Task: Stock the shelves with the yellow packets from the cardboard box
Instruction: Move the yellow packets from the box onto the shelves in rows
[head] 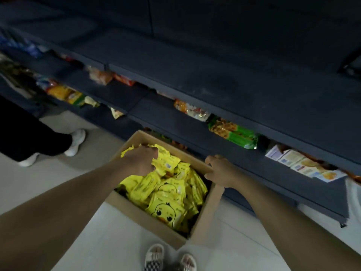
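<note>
Cardboard box (148, 220) sits open on the pale floor (82, 241) right in front of my feet, pushed up against the bottom of the dark shelves (214, 89). Box is full of yellow packets (166, 192), loose pile, several with a duck face print showing. My left hand (139, 161) is down in the far left part of the box, palm down on the pile, fingers curled into the packets; looks like a grab on some of them, but the fingertips are hidden under the hand so I cannot tell how many are held. My right hand (219, 171) is on the right rim of the box near its far corner, fingers curled over the cardboard edge, gripping it. A side flap (211, 208) of the box stands up just below that hand. Shelves run diagonally across the view, upper tiers mostly dark. Lower tiers carry other goods: green snack bag (234, 136), orange-clear bag (190, 109) beside it, pale small cartons (300, 163) further right, yellow and green packs (66, 94) on the left section. No yellow duck packets visible on the shelves. Another person's dark trouser leg and white shoes (75, 142) stand at left on the floor. My own slip-on shoes (154, 257) at the bottom edge, just beside the box's near corner.
</note>
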`<state>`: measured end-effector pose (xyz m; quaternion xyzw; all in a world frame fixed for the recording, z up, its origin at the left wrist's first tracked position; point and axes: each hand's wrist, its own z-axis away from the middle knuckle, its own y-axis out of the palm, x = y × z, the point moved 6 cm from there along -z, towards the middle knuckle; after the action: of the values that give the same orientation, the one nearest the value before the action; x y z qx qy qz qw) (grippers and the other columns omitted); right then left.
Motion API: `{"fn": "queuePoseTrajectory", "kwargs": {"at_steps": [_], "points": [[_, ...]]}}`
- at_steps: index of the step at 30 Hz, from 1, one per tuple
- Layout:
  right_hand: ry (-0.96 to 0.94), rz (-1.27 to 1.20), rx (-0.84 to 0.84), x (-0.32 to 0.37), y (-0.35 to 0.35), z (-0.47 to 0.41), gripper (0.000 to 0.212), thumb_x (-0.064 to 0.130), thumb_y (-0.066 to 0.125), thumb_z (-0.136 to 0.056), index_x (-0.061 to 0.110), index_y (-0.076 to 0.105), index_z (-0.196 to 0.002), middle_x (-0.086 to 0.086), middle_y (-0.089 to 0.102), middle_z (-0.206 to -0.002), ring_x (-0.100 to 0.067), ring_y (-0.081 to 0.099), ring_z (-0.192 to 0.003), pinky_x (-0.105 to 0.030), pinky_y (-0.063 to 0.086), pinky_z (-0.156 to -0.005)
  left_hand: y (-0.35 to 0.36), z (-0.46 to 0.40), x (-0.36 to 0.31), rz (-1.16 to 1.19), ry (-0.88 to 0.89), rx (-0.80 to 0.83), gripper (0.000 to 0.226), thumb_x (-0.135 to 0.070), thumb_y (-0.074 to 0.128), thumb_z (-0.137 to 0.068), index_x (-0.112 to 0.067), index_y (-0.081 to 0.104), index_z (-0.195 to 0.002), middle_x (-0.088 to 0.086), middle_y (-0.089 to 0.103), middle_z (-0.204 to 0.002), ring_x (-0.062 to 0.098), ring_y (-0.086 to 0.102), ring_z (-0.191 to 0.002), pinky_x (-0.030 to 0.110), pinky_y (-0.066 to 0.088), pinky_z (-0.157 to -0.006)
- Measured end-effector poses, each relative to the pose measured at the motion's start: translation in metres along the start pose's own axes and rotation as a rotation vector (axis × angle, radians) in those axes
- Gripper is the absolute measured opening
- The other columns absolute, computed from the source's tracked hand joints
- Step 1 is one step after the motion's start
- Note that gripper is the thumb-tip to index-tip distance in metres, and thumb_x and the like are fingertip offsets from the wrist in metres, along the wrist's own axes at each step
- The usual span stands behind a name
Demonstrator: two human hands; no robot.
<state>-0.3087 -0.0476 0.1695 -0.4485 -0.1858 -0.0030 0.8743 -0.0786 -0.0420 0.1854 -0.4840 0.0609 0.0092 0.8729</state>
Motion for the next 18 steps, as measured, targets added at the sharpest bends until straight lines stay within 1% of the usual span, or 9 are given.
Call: {"fn": "queuePoseTrajectory", "kwargs": {"at_steps": [3,5,7,9,11,14,18], "points": [[0.014,-0.023,0.062,-0.002,0.038,-0.021,0.051,0.03,0.058,-0.09,0.011,0.041,-0.133,-0.012,0.039,-0.139,-0.029,0.041,-0.127,-0.038,0.04,-0.102,0.039,-0.013,0.022,0.029,-0.033,0.07,0.04,-0.03,0.063,-0.087,-0.022,0.05,-0.124,0.001,0.054,-0.128,0.021,0.053,-0.117,0.041,0.049,-0.092],[0.033,-0.033,0.105,-0.003,0.061,-0.033,0.048,0.03,0.057,-0.091,0.011,0.042,-0.133,-0.011,0.038,-0.139,-0.028,0.041,-0.127,-0.035,0.039,-0.1,0.06,-0.024,0.035,0.04,-0.046,0.109,0.042,-0.03,0.063,-0.088,-0.022,0.048,-0.126,0.002,0.053,-0.129,0.022,0.053,-0.116,0.041,0.05,-0.091],[0.057,-0.046,0.133,-0.004,0.079,-0.047,0.047,0.03,0.055,-0.091,0.011,0.041,-0.132,-0.011,0.038,-0.138,-0.028,0.041,-0.126,-0.034,0.04,-0.097,0.076,-0.038,0.046,0.03,-0.047,0.125,0.047,-0.029,0.063,-0.087,-0.021,0.045,-0.13,0.003,0.053,-0.129,0.022,0.053,-0.116,0.042,0.051,-0.089],[0.083,-0.084,0.147,-0.001,0.095,-0.063,0.046,0.029,0.055,-0.091,0.012,0.041,-0.132,-0.011,0.039,-0.138,-0.028,0.042,-0.125,-0.037,0.041,-0.099,0.087,-0.053,0.055,0.024,-0.047,0.125,0.049,-0.027,0.062,-0.088,-0.021,0.041,-0.132,0.004,0.052,-0.128,0.023,0.053,-0.113,0.04,0.052,-0.085],[0.101,-0.125,0.149,0.005,0.109,-0.079,0.047,0.028,0.057,-0.091,0.013,0.041,-0.133,-0.01,0.041,-0.137,-0.027,0.044,-0.124,-0.039,0.043,-0.099,0.095,-0.069,0.065,-0.004,-0.046,0.117,0.05,-0.026,0.061,-0.089,-0.021,0.039,-0.134,0.004,0.051,-0.128,0.024,0.054,-0.112,0.039,0.051,-0.082],[0.099,-0.166,0.133,0.023,0.129,-0.109,0.048,0.028,0.059,-0.09,0.015,0.041,-0.133,-0.008,0.046,-0.135,-0.024,0.046,-0.123,-0.037,0.044,-0.097,0.11,-0.092,0.082,-0.032,-0.025,0.114,0.049,-0.024,0.061,-0.089,-0.02,0.038,-0.132,0.005,0.049,-0.129,0.024,0.053,-0.114,0.038,0.051,-0.081],[0.1,-0.21,0.093,0.058,0.153,-0.157,0.052,0.029,0.058,-0.09,0.015,0.037,-0.135,-0.009,0.043,-0.134,-0.026,0.044,-0.124,-0.037,0.043,-0.097,0.122,-0.118,0.116,-0.043,0.004,0.1,0.046,-0.022,0.06,-0.088,-0.019,0.04,-0.129,0.006,0.049,-0.127,0.025,0.053,-0.113,0.039,0.052,-0.081]]}}
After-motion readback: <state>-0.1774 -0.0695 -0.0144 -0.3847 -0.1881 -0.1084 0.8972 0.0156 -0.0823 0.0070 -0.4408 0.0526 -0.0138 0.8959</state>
